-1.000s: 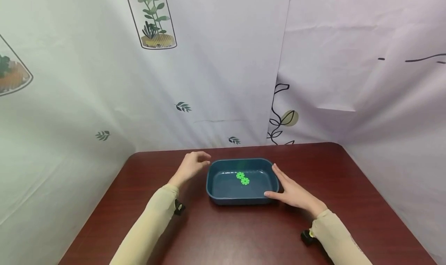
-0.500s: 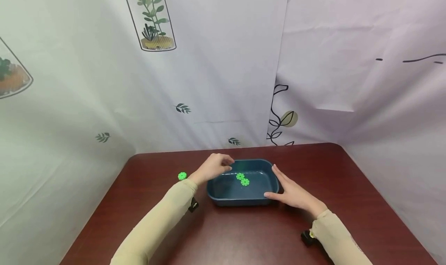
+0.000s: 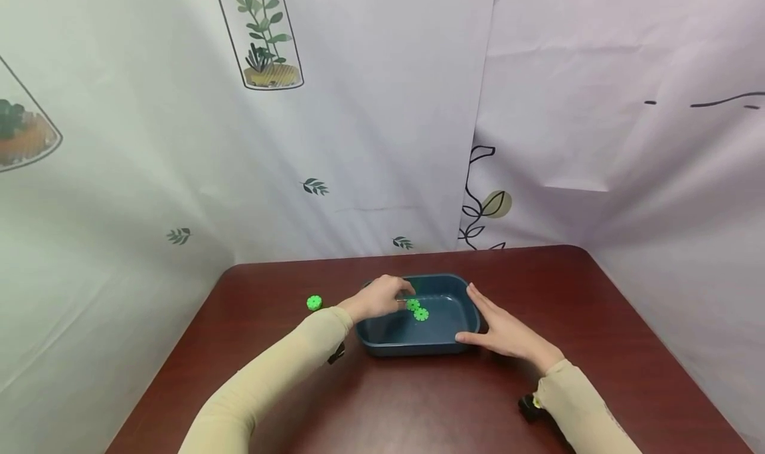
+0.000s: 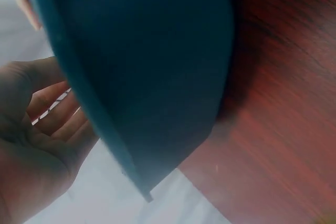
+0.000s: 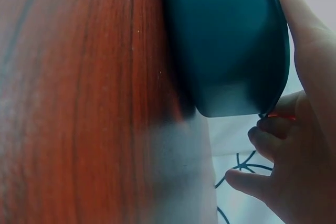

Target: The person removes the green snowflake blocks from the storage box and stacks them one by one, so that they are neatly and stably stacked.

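A dark teal rectangular tray (image 3: pixel 418 349) stands on the table. Inside it lie two bright green snowflake discs, a back disc (image 3: pixel 414 304) and a front disc (image 3: pixel 421 314), edges touching or overlapping. My left hand (image 3: pixel 382 296) reaches over the left rim, thumb and forefinger bent down beside the back disc; its fingertips are hidden behind the tray wall (image 4: pixel 142 77) in the left wrist view. My right hand (image 3: pixel 505 328) rests on the tray's right end, thumb on the front rim and straight fingers along the back right corner. Another green disc (image 3: pixel 314 302), perhaps stacked, lies left of the tray.
The dark red-brown wooden table (image 3: pixel 394 407) has rounded back corners. White cloth (image 3: pixel 382 142) printed with plants hangs behind it and on both sides. Dark camera mounts sit under both wrists.
My left hand has moved right, from beside the tray to inside it, and lowered to the back disc. The disc on the table has come into view. My right hand stays put.
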The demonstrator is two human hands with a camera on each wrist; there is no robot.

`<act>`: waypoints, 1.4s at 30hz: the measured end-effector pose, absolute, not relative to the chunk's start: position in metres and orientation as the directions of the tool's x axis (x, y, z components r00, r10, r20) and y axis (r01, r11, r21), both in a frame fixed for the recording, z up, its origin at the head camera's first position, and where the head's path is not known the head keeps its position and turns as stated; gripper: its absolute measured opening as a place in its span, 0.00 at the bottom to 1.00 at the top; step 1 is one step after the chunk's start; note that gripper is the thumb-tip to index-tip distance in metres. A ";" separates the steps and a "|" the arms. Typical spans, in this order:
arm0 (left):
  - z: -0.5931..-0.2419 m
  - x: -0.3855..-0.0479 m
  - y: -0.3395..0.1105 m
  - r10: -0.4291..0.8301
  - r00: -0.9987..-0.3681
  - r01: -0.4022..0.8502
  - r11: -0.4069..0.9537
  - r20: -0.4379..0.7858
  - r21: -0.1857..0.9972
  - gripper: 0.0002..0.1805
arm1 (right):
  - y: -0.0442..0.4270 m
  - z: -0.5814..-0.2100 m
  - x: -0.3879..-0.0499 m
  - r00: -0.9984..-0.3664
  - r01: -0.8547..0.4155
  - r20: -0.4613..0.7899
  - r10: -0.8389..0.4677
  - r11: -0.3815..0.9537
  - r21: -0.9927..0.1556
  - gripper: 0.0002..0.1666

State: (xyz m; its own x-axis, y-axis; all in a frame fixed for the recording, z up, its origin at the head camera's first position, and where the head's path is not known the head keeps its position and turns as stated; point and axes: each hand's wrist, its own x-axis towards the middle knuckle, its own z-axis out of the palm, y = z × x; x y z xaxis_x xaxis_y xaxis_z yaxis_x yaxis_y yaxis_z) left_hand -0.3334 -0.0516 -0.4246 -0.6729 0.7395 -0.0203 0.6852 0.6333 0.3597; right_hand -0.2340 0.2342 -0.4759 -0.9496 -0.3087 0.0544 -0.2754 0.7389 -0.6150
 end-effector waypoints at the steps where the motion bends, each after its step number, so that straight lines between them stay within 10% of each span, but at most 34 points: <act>1: -0.426 -0.333 -0.051 0.744 -0.667 0.691 0.631 -0.025 0.351 0.18 | 0.234 -0.477 -0.234 -0.949 -0.276 0.054 -0.309 0.738 -0.616 0.67; 42: -0.454 -0.347 -0.045 0.809 -0.584 0.757 0.574 -0.070 0.313 0.19 | 0.232 -0.475 -0.233 -0.956 -0.254 0.046 -0.289 0.742 -0.620 0.68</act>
